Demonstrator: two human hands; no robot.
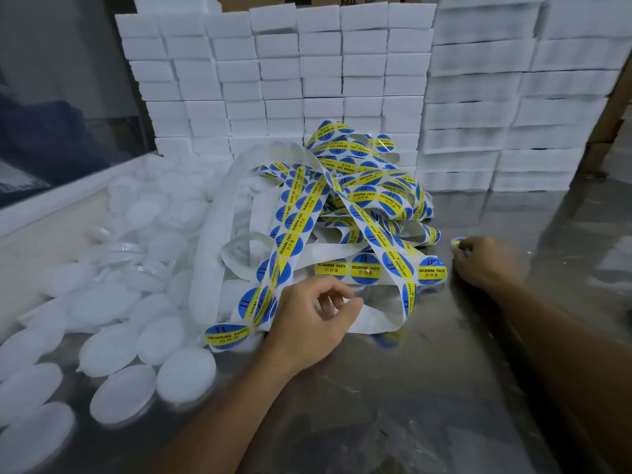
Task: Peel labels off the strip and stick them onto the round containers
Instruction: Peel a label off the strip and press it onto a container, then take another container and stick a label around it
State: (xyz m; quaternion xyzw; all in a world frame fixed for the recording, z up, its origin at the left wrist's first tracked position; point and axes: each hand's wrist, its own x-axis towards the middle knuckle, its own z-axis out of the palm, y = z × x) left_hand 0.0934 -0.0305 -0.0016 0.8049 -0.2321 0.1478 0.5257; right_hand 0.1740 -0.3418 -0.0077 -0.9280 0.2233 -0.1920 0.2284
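Boxes (307,77): white, stacked in a wall at the back of the desk (444,388).
Containers (113,347): white, round, heaped at left.
Strip (342,213): tangled mid-desk, blue-yellow labels.
Left hand (307,323): fingers curled, at the strip's near edge; grip unclear.
Right hand (485,261): gripping a labelled container (457,241) right of the strip.

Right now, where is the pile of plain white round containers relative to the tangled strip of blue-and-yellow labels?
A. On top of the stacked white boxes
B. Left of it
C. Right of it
B: the pile of plain white round containers lies left of the tangled strip of blue-and-yellow labels.
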